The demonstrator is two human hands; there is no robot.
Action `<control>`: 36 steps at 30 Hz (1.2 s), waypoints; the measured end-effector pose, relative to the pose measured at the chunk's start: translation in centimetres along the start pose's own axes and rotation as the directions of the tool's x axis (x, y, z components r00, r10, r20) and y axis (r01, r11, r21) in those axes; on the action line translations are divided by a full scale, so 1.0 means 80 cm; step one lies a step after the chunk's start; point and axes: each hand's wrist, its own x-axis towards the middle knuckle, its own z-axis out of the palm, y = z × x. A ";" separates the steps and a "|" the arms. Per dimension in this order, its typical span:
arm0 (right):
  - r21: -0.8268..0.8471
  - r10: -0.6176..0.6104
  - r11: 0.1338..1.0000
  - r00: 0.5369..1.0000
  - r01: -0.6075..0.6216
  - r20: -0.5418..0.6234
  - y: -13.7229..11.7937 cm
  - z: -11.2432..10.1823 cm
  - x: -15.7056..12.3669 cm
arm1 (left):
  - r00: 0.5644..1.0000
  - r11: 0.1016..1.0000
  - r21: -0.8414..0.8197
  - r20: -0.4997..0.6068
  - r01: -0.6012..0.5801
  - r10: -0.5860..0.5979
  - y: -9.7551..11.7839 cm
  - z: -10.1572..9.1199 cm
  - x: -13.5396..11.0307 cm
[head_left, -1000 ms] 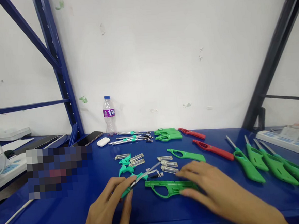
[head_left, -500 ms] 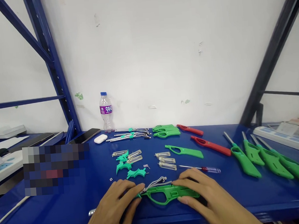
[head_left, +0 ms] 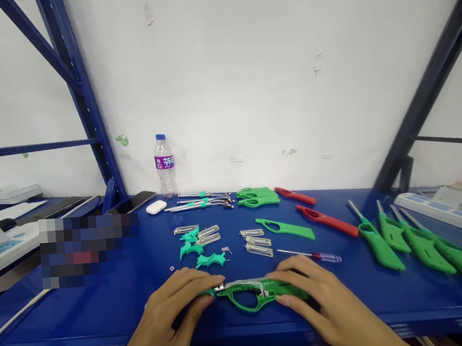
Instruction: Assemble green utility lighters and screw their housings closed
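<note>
My right hand (head_left: 312,288) grips an open green lighter handle half (head_left: 280,287) by its wide end, thumb on the near side. My left hand (head_left: 177,303) pinches the lighter's nozzle tube (head_left: 220,287) at the handle's narrow end; most of the tube is hidden under the fingers. White wires (head_left: 238,283) run from the tube along the handle. They end at a small igniter part (head_left: 265,293) lying beside the trigger loop. Beyond the hands lie teal trigger pieces (head_left: 211,259) and clear fuel tanks (head_left: 259,250).
A screwdriver (head_left: 326,257) lies right of the tanks. Finished-looking green lighters (head_left: 382,247) rest at the right. Farther back are red handle halves (head_left: 329,221), a loose green half (head_left: 290,229), nozzle tubes (head_left: 197,203), a white case (head_left: 156,206) and a bottle (head_left: 164,167).
The igniter part and wires, earlier raised above the handle's far edge, now lie in the handle by the trigger loop. The nozzle tube sits closer to the handle's tip. The view tilts slightly.
</note>
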 end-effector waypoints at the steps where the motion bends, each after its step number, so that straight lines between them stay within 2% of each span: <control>1: -0.001 0.009 1.000 1.000 -0.009 0.009 -0.001 -0.001 0.000 | 1.000 1.000 -0.019 0.011 0.012 -0.012 -0.001 -0.001 0.000; 6: -0.021 0.050 0.999 0.997 -0.049 0.052 -0.002 -0.001 -0.001 | 0.991 0.995 -0.069 0.118 0.070 -0.062 -0.002 0.003 0.004; 9: -0.023 0.052 0.998 0.997 -0.050 0.050 -0.001 -0.001 -0.002 | 0.979 0.996 -0.007 0.185 0.089 -0.086 -0.002 0.010 0.004; 13: -0.014 0.062 0.998 0.997 -0.061 0.044 -0.001 -0.001 -0.003 | 0.972 0.991 0.085 0.205 0.102 -0.118 -0.004 0.014 0.001; 15: -0.013 0.060 0.998 0.997 -0.060 0.044 -0.001 -0.001 -0.003 | 0.978 0.994 0.085 0.193 0.066 -0.081 -0.004 0.014 0.001; 19: -0.019 0.031 0.999 0.999 -0.030 0.041 -0.001 -0.002 -0.004 | 0.995 0.995 0.094 0.101 -0.027 0.018 -0.003 0.014 0.004; 21: -0.022 0.023 1.000 0.999 -0.022 0.043 0.000 -0.001 -0.005 | 0.994 0.994 0.098 0.096 -0.051 0.041 -0.001 0.013 0.008; 27: -0.044 0.023 0.999 0.999 -0.022 0.038 0.002 0.001 -0.005 | 0.992 0.994 0.099 0.116 -0.053 0.042 0.000 0.010 0.016; 32: -0.050 0.022 0.999 0.999 -0.020 0.044 0.000 -0.001 -0.003 | 0.983 0.997 0.065 0.181 -0.040 0.027 -0.009 0.014 0.011; 36: -0.057 0.026 0.998 0.999 -0.024 0.045 0.000 -0.002 -0.003 | 0.986 0.999 0.045 0.166 0.005 -0.013 -0.005 0.014 0.012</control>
